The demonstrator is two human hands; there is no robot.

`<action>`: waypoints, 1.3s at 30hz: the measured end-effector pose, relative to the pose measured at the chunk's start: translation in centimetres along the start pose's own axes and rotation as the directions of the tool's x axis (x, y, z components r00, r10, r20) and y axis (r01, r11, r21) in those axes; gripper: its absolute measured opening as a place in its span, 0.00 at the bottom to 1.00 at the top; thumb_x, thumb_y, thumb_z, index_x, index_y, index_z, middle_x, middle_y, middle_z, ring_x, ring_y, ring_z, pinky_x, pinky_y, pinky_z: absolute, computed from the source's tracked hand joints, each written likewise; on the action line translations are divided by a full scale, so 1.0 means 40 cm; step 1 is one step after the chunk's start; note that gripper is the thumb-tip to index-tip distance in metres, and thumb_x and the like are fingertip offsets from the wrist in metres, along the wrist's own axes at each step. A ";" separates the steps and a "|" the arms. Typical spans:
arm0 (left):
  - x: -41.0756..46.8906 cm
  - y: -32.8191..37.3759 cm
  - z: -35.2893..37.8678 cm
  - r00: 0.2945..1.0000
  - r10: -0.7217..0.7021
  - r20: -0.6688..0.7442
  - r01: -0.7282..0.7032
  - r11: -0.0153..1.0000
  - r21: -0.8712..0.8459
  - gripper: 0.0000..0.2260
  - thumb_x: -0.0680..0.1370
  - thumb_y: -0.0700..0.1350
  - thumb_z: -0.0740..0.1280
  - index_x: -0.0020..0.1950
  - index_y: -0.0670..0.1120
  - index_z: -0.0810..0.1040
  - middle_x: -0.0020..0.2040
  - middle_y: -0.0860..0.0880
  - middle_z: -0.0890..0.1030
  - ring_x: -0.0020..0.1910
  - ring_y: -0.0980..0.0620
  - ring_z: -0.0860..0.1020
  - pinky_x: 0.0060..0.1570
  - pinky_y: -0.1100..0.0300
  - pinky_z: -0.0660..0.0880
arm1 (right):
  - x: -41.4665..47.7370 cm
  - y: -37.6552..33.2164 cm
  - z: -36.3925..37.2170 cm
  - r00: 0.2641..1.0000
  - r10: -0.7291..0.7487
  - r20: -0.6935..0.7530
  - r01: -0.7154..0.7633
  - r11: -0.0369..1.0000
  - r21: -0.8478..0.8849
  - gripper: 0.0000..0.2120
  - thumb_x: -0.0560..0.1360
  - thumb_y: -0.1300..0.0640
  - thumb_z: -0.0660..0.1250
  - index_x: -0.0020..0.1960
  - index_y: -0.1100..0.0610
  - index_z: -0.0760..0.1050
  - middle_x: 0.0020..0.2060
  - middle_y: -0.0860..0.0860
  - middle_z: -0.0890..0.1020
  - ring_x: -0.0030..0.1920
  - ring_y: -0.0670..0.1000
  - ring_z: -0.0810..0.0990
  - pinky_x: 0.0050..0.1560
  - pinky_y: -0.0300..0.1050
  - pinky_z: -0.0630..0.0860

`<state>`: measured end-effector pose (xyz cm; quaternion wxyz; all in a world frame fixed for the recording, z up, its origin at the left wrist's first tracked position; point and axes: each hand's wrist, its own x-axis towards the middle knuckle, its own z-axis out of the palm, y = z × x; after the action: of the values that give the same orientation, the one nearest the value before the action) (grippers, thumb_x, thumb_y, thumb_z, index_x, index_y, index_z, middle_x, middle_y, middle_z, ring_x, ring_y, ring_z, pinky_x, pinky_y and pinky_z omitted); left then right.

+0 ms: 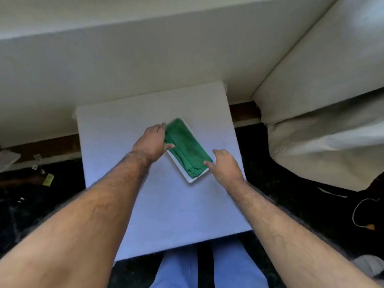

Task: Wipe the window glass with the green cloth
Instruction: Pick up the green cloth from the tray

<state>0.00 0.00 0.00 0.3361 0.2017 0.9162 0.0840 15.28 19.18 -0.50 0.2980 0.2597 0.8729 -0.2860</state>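
Note:
A folded green cloth (187, 146) lies in a shallow white rectangular tray (190, 179) on a small white table (128, 129). My left hand (152, 143) rests at the tray's left long side, fingers spread and touching the cloth's edge. My right hand (225, 166) is at the tray's near right corner, fingertips touching the cloth there. Neither hand has closed around the cloth. No window glass is visible; a pale wall rises behind the table.
A cream padded cushion or sofa arm (324, 125) stands to the right. The floor around the table is dark, with small clutter at the left (47, 179) and a thin cable loop at the right (362, 217). My legs in blue trousers (209, 269) are below the table.

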 end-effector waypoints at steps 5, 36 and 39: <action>0.066 -0.005 0.093 0.997 -0.070 -0.043 0.067 0.995 -0.071 0.26 0.81 0.48 0.70 0.76 0.40 0.68 0.68 0.39 0.77 0.67 0.41 0.75 0.71 0.47 0.74 | 0.057 0.021 0.071 0.992 0.073 -0.107 -0.066 0.995 0.075 0.22 0.83 0.50 0.71 0.72 0.62 0.78 0.64 0.58 0.82 0.63 0.57 0.82 0.64 0.52 0.81; -0.087 0.125 -0.254 0.971 -0.230 -0.057 0.074 0.521 -0.850 0.10 0.84 0.37 0.63 0.64 0.44 0.71 0.57 0.42 0.79 0.44 0.53 0.80 0.37 0.61 0.81 | -0.077 -0.080 -0.340 0.980 0.135 -0.145 0.035 0.603 0.797 0.10 0.74 0.66 0.72 0.41 0.53 0.77 0.39 0.52 0.86 0.46 0.55 0.88 0.57 0.62 0.87; -0.156 0.161 -0.383 0.971 -0.218 -0.097 0.012 0.451 -0.893 0.13 0.81 0.34 0.68 0.63 0.44 0.70 0.57 0.41 0.81 0.49 0.47 0.80 0.49 0.51 0.79 | -0.139 -0.114 -0.450 0.970 0.083 -0.228 0.119 0.654 0.747 0.09 0.72 0.66 0.73 0.43 0.52 0.80 0.40 0.53 0.86 0.43 0.53 0.84 0.54 0.58 0.86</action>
<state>-3.60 2.89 17.14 0.3040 -0.0748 0.7784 0.5442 9.57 26.17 16.63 0.0514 0.3842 0.7064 -0.5922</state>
